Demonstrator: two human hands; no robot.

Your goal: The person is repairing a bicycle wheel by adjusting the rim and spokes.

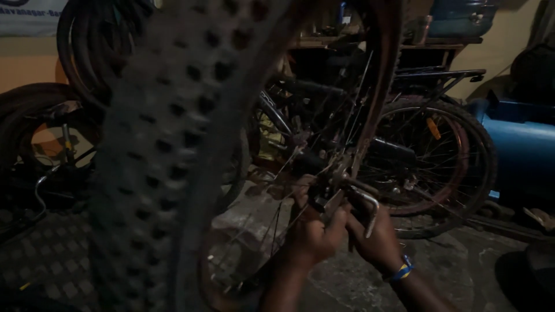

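Both hands at wheel hub: left hand clenched on axle end, right hand gripping wrench. Knobby tyre on, wheel unfinished, mid-adjustment.

One sign shows — a pale banner on the wall at the top left corner, cut off by the picture's edge and partly hidden behind hanging black tyres. It is a wide rectangle, light blue-grey with dark lettering, above an orange-and-cream wall — no packages, labels or screens can be made out.
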